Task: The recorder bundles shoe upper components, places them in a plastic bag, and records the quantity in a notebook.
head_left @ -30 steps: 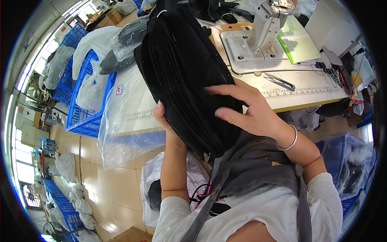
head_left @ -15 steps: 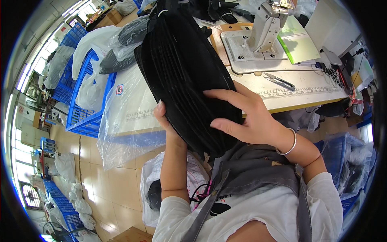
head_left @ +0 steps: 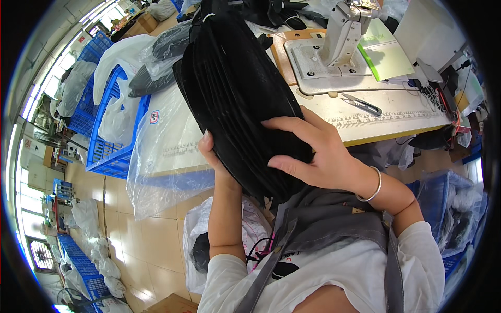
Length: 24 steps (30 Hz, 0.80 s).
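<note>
A thick stack of black fabric pieces [head_left: 229, 99], long and with rounded ends, slants across the middle over the table's front edge. Its layered edges run along the left side. My left hand [head_left: 213, 156] holds it from the left and below, thumb on the edge and the other fingers hidden under it. On the lower right side, my right hand [head_left: 326, 156] grips the stack, with thumb and index finger apart on the top face and the remaining fingers at the edge, partly hidden.
Behind stands a white sewing machine [head_left: 339, 44] on a table [head_left: 389, 112] with a printed ruler. Thread snips [head_left: 361, 104] and a green-edged booklet [head_left: 386, 52] lie near it. Clear plastic [head_left: 156, 177] drapes over the table's left end, beside a blue crate [head_left: 109, 156].
The right hand has shifted very slightly to the left and down along the stack. The stack and my left hand look nearly the same.
</note>
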Each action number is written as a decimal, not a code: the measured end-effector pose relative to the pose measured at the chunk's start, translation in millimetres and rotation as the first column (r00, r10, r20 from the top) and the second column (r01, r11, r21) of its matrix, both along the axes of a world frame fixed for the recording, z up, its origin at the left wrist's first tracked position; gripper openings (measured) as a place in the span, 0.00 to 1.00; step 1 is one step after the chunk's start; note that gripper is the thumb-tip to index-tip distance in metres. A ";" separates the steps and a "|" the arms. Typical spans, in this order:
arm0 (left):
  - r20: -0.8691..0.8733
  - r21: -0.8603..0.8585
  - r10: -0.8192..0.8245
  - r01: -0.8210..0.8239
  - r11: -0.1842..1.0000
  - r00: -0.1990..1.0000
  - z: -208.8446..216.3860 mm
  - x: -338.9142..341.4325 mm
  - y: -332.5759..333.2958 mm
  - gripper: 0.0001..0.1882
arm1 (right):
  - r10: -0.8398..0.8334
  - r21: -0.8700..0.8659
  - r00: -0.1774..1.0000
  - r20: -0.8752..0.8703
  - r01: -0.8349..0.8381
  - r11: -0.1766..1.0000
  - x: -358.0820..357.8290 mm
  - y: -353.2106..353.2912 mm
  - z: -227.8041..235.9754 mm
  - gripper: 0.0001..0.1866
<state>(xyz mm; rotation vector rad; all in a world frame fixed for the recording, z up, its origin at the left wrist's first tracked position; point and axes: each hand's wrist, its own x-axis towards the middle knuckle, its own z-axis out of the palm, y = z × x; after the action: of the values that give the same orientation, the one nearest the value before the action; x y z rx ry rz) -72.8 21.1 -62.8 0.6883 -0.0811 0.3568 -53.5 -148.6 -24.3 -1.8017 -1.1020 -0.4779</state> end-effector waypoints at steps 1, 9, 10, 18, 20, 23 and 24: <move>0.000 0.000 0.000 0.000 1.000 1.000 -1.7 0.4 1.9 0.37 | 0.023 0.008 0.997 -0.075 -0.022 1.000 -1.4 -1.9 1.2 0.20; 0.018 0.019 -0.005 0.005 1.000 1.000 -1.3 1.9 2.1 0.37 | 0.029 -0.034 0.998 0.048 -0.027 0.999 0.1 1.3 1.9 0.25; 0.018 0.019 -0.005 0.004 1.000 1.000 -1.4 1.6 2.1 0.37 | 0.029 -0.034 0.998 0.049 -0.028 0.999 -2.3 0.1 2.6 0.25; 0.017 -0.050 -0.053 0.054 0.997 0.998 -2.2 2.2 2.9 0.37 | -0.004 0.023 1.000 -0.021 0.005 1.000 -4.3 0.7 1.9 0.23; 0.025 -0.038 -0.062 0.063 0.997 0.998 -1.3 0.6 3.9 0.37 | -0.001 -0.016 1.000 -0.020 0.001 1.000 -5.1 0.9 5.9 0.23; 0.028 -0.016 -0.053 0.054 0.998 0.998 -3.3 1.0 5.0 0.37 | 0.005 -0.083 0.997 -0.072 -0.011 0.996 -8.4 0.2 4.7 0.22; 0.027 -0.007 -0.036 0.036 0.999 0.999 -4.0 2.6 4.5 0.36 | 0.006 -0.114 0.992 -0.122 -0.020 0.993 -9.2 -0.6 3.5 0.22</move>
<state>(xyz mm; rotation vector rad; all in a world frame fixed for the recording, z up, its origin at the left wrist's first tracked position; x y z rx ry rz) -70.2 25.7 -66.8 0.6736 -0.1175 0.3320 -62.8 -149.2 -20.7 -1.8963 -1.0743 -0.2976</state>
